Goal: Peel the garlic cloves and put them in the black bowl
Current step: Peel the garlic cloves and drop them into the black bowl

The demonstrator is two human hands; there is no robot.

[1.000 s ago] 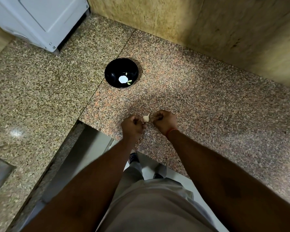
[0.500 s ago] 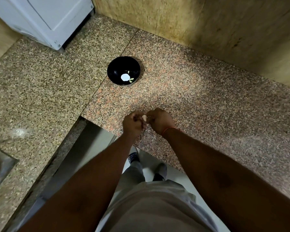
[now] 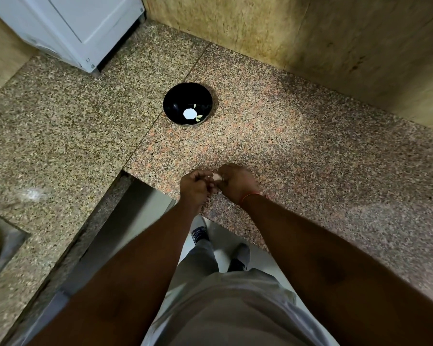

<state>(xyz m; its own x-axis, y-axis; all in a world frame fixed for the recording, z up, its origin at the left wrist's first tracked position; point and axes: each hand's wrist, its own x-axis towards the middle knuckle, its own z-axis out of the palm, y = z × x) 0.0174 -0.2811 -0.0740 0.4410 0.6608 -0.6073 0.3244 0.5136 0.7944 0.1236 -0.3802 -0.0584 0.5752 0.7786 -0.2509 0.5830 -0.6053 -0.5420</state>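
Pinching one garlic clove (image 3: 216,176) between them near the tabletop's (image 3: 310,158) front edge, left hand (image 3: 195,187) and right hand (image 3: 236,182) should peel with short pulls, each grip narrow.

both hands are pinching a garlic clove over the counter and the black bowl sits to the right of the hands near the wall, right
Not quite. In the head view the black bowl sits beyond the hands, slightly left. The left hand and right hand do pinch the garlic clove over the counter.

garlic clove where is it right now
In the head view the garlic clove is pinched between the left hand and the right hand, above the near edge of the counter, well short of the black bowl.
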